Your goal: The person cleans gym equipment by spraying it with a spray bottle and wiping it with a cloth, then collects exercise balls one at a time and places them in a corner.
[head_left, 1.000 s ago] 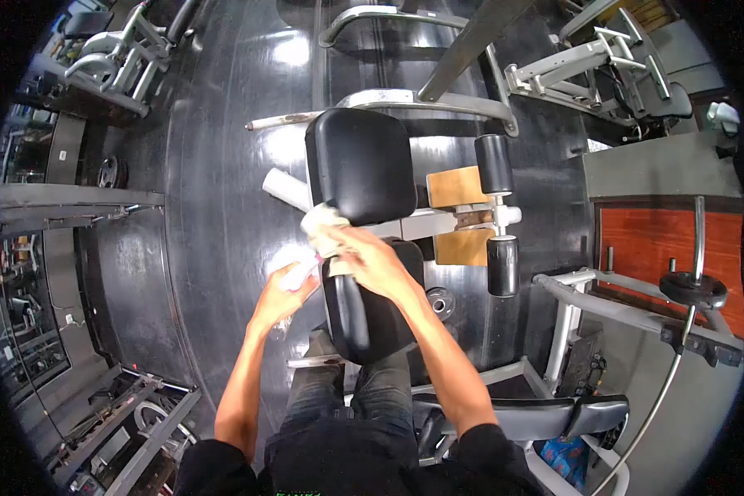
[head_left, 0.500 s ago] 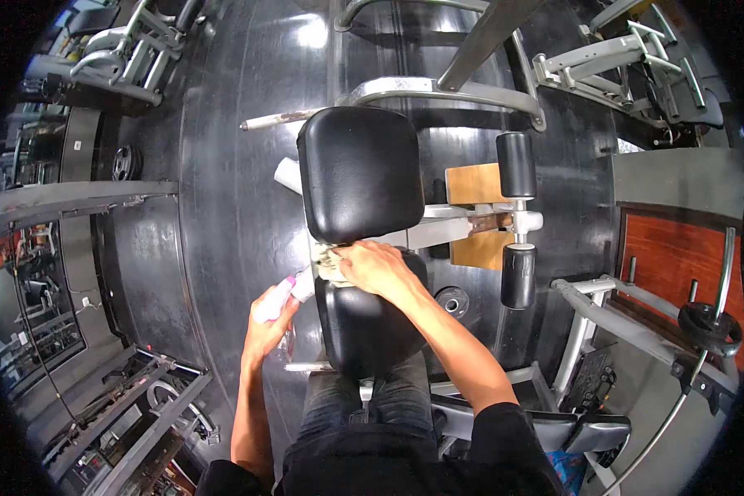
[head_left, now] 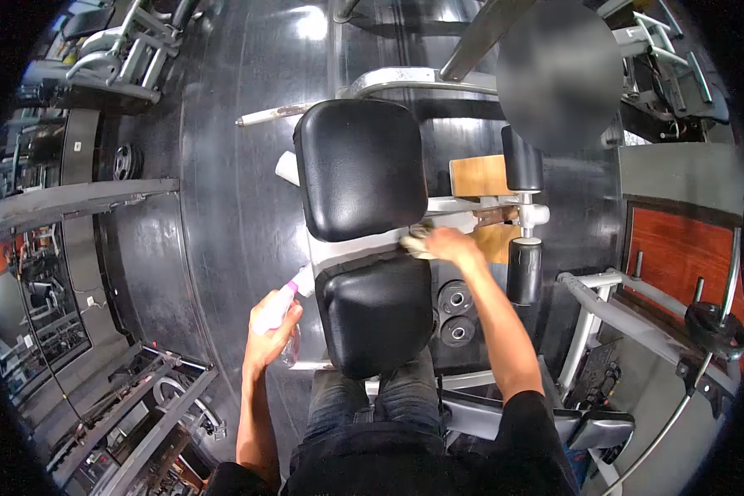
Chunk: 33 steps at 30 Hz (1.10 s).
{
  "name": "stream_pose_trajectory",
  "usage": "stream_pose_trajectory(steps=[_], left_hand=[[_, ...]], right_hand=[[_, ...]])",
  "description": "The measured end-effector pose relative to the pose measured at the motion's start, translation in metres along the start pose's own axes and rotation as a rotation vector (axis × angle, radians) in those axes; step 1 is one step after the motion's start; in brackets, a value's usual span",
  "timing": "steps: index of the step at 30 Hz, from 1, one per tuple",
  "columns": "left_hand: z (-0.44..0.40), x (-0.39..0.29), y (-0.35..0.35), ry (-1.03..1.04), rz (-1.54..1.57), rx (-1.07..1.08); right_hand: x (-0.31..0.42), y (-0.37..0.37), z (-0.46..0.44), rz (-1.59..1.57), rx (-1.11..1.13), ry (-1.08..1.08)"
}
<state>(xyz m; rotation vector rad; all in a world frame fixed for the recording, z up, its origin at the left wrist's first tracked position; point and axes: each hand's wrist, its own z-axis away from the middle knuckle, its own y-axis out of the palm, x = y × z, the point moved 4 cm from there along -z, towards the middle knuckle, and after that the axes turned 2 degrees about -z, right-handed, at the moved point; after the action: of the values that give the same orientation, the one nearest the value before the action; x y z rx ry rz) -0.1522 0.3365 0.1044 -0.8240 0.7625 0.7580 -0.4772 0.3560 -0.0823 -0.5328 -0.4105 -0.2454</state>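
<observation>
My left hand [head_left: 264, 332] is wrapped round a spray bottle [head_left: 290, 350] with a pink and white head, left of the bench. Pinched in my right hand [head_left: 455, 245] is a pale, crumpled cloth [head_left: 418, 244]. It touches the right end of the light metal frame [head_left: 357, 248] that shows between two black pads. The far pad [head_left: 360, 169] lies just beyond the cloth, and the near pad [head_left: 374, 316] is on my side of it, above my legs. My right fingertips are partly hidden by the cloth.
Right of the pads are black foam rollers [head_left: 524, 271], wooden boards [head_left: 478, 177] and weight plates [head_left: 457, 331] on the floor. A metal rack [head_left: 645, 322] with a loaded bar stands at right, a grey beam [head_left: 83, 198] at left. A round blur [head_left: 560, 74] covers the upper right.
My right hand and the cloth have slid rightward along the gap, from its left part to its right end. My left hand keeps the spray bottle in nearly the same place.
</observation>
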Motion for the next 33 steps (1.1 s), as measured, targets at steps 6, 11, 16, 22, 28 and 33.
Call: stream_pose_trajectory(steps=[6,11,16,22,28,33], left_hand=[[0.003,-0.01,0.012,0.011,0.101,0.168],[0.009,-0.023,0.047,0.064,0.094,0.357],[0.017,-0.044,0.061,0.057,-0.041,0.5],[0.027,-0.068,0.05,0.074,0.188,0.473],[0.03,-0.077,0.086,0.148,0.363,0.499],[0.025,-0.079,0.126,0.116,0.291,0.602]], right_hand=[[-0.144,0.1,0.014,-0.622,-0.375,0.283],[-0.092,0.084,0.037,-1.335,-1.023,0.205],[-0.017,0.061,0.005,-0.525,-1.035,-0.021],[-0.086,0.077,-0.039,-0.837,-1.076,0.402],[-0.042,0.047,-0.016,-0.595,-1.072,0.631],[-0.011,0.053,-0.017,-0.518,-1.24,-0.119]])
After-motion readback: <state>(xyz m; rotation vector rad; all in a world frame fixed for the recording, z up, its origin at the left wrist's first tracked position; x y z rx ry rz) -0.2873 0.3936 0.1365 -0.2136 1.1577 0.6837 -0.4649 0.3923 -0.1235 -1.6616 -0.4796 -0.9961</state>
